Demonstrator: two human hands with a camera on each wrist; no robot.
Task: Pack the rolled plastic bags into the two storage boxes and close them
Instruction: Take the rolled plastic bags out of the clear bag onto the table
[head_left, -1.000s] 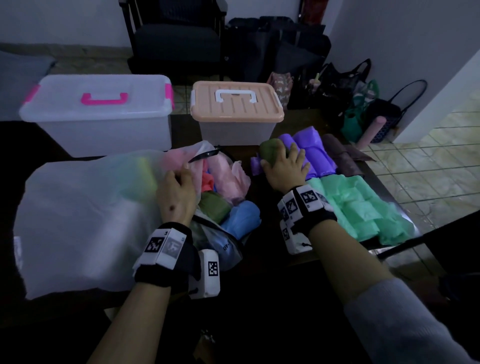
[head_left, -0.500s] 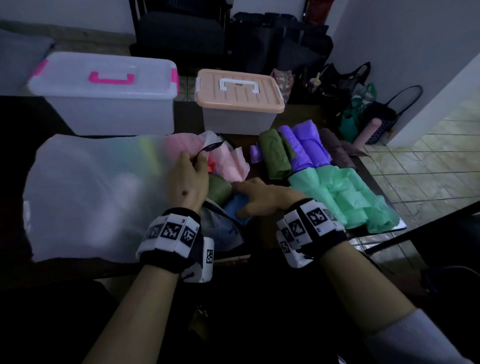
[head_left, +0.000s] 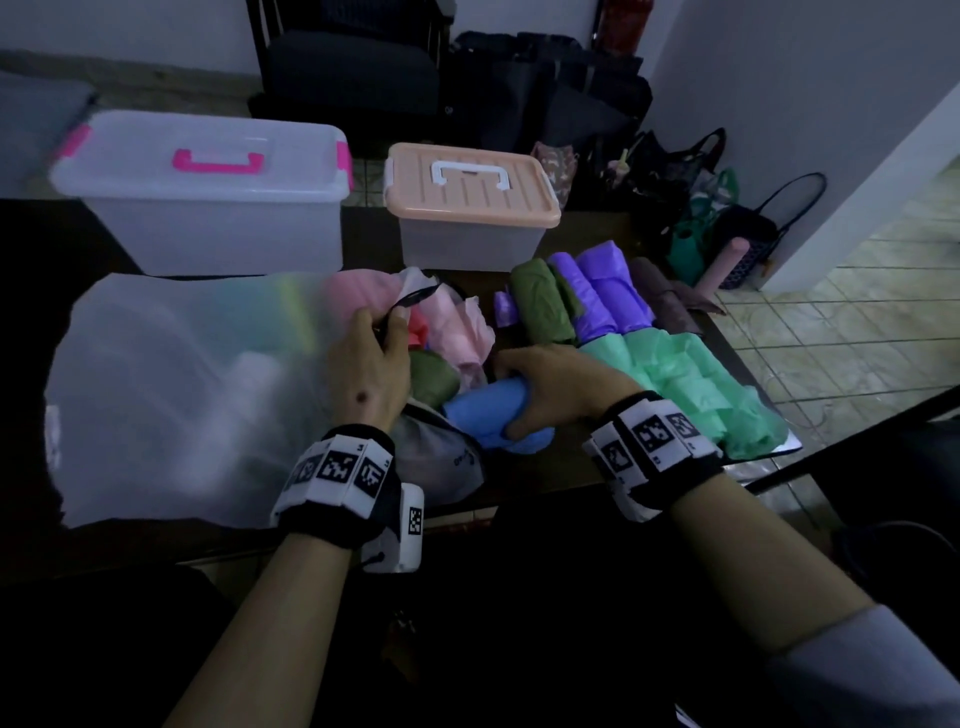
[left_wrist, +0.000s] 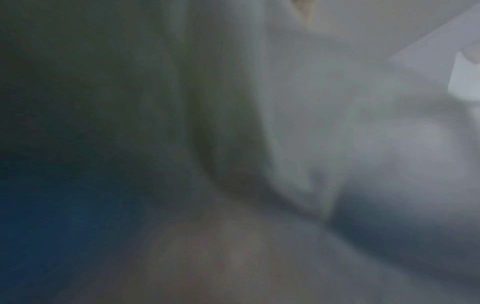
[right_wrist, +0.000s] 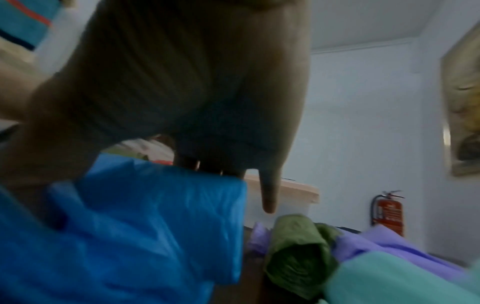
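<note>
1. So, the right hand (head_left: 540, 387) is wrapped around a blue roll (head_left: 488, 410) near the middle of the counter (head_left: 374, 234), fingers curled over the top and thumb underneath.
2. The left hand (head_left: 371, 364) pinches the black drawstring at the mouth of a big clear bag (head_left: 171, 395), which lies at 9 o'clock from the blue roll, with pink and green rolls spilling out of it.
3. At 1 o'clock from the blue roll, an olive roll (head_left: 540, 301), purple rolls (head_left: 608, 291) and mint rolls (head_left: 691, 384) lie side by side.
4. Both boxes sit closed at 12 o'clock: the pink-handled box (head_left: 208, 208) on the left, the peach-lid box (head_left: 467, 208) right beside it.
5. The left wrist view is just blur.
</note>
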